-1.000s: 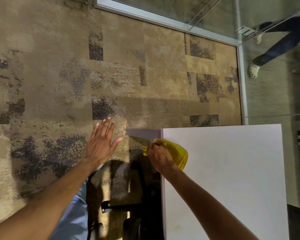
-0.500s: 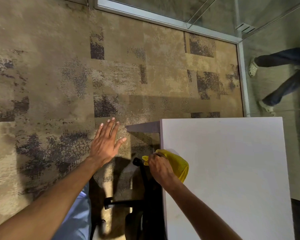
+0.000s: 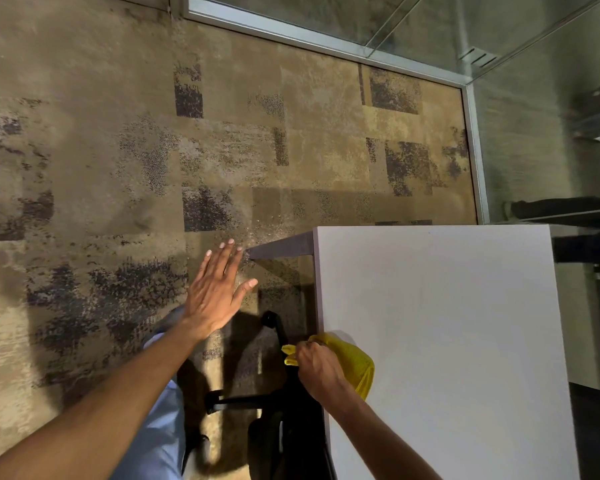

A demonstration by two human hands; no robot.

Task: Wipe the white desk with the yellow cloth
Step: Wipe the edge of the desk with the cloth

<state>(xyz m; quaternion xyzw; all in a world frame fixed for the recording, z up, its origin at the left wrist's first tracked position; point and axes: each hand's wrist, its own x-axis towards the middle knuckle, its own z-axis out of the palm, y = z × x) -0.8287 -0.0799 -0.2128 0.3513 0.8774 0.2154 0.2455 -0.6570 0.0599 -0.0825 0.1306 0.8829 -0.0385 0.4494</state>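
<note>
The white desk (image 3: pixel 447 341) fills the lower right of the head view, its top bare. My right hand (image 3: pixel 317 370) grips the bunched yellow cloth (image 3: pixel 355 367) at the desk's left edge, the cloth lying partly on the top and partly over the edge. My left hand (image 3: pixel 215 291) hovers flat with fingers spread over the carpet, left of the desk and touching nothing.
A black office chair base (image 3: pixel 257 403) stands on the patterned brown carpet (image 3: pixel 118 168) just left of the desk, under my right hand. Glass walls with metal frames (image 3: pixel 475 150) bound the room behind and to the right; a person's dark legs show behind the glass.
My right hand has slid the yellow cloth along the desk's left edge toward me, away from the far corner. The left hand stayed open in the air. The person behind the glass walked on.
</note>
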